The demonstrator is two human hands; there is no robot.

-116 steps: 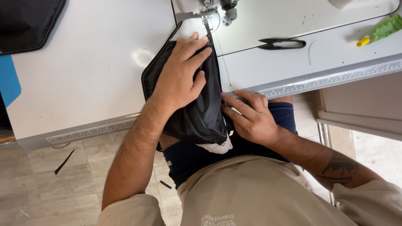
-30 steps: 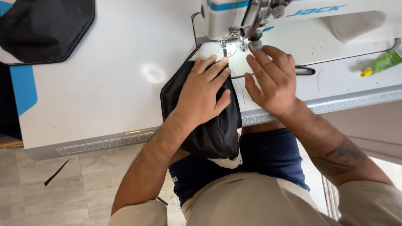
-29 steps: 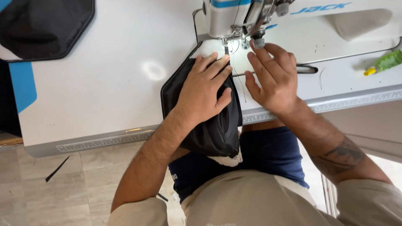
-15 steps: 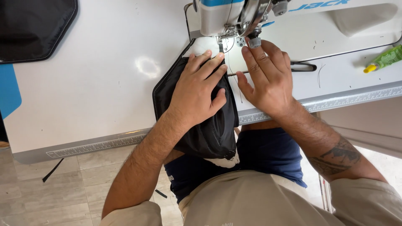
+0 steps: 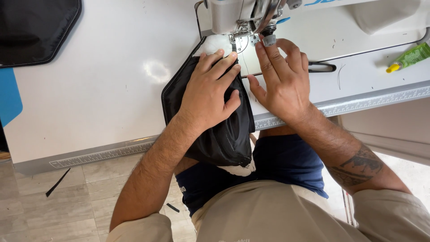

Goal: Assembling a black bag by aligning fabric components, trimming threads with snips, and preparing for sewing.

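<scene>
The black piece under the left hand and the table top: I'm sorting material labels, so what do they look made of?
The black piece looks like thin woven synthetic fabric, perhaps nylon: slight sheen, soft folds, pale stitching along its edge, white lining showing below. The left hand presses it flat. The table top looks like smooth white laminate, glossy enough to reflect a lamp; its core cannot be told.

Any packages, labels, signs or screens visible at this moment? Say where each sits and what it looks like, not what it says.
Small green tube with a yellow cap: far right on the white table, lying slanted, printed wrapper.
Blue lettering on the white sewing machine: top edge, partly cut off.
Ruler strip: grey printed scale along the table's front edge.
No screens or signs in view.
</scene>
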